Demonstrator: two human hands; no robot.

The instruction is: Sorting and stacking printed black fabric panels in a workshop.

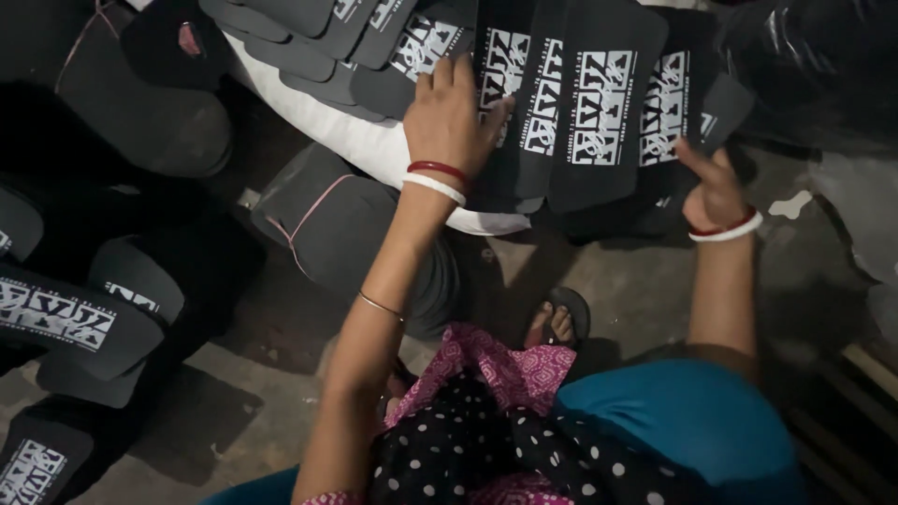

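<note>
My left hand (451,114) lies flat, fingers spread, on a row of black slipper soles (599,103) with white printed marks. They overlap one another on a white sack (360,145). My right hand (713,187) is at the right end of the row, its fingers pinching the edge of a black sole (722,110). Both wrists wear red and white bangles.
More black printed soles lie in heaps at the left (70,323) and at the top (309,37). A tied bundle of dark soles (327,220) sits below the sack. My foot in a sandal (559,323) rests on the concrete floor (645,290).
</note>
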